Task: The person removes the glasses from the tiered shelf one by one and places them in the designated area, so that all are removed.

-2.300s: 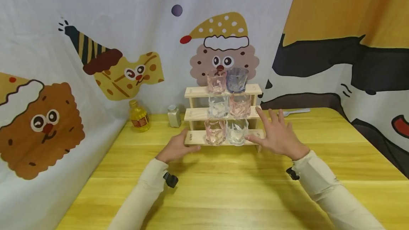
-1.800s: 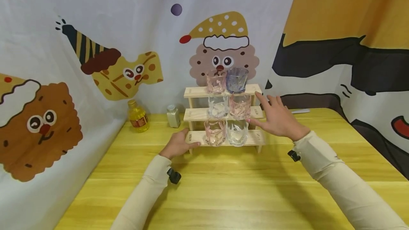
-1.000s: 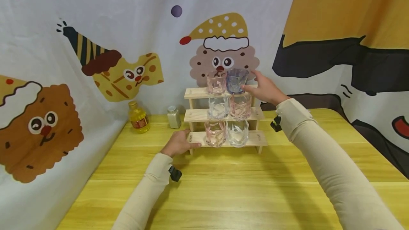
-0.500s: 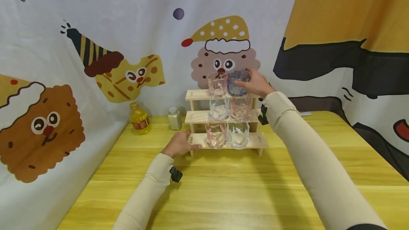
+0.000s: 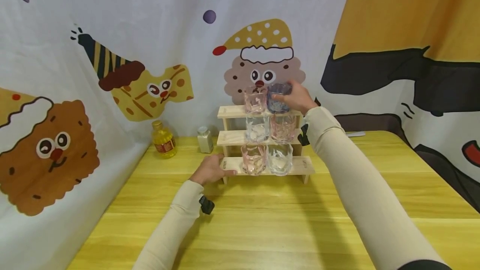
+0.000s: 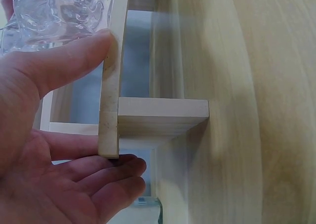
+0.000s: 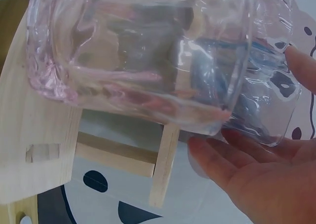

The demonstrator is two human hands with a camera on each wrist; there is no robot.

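Observation:
A three-step wooden display stand point(image 5: 232, 137) bears pink, clear and blue glasses, two on each step. My right hand point(image 5: 296, 96) grips the blue glass point(image 5: 276, 105) at the right of the top step, thumb across its front. In the right wrist view, fingers curve round that glass point(image 7: 261, 105), behind the nearer pink glass point(image 7: 133, 61). My left hand point(image 5: 210, 170) holds the left end of the bottom step. Its thumb point(image 6: 84, 54) lies on the board's front edge, the fingers at the board's end. A pink glass point(image 5: 254, 159) and a clear glass point(image 5: 279, 159) stand on that step.
Left of the stand are a yellow oil bottle point(image 5: 163, 140) and a small jar point(image 5: 205, 140) with a grey lid. A white utensil handle point(image 5: 355, 134) lies behind my right forearm. A printed cloth point(image 5: 157, 20) hangs behind the wooden table point(image 5: 240, 228).
My right hand has risen from beside the lower steps to the top one and closed round the blue glass. My left hand has stayed at the bottom step's left end.

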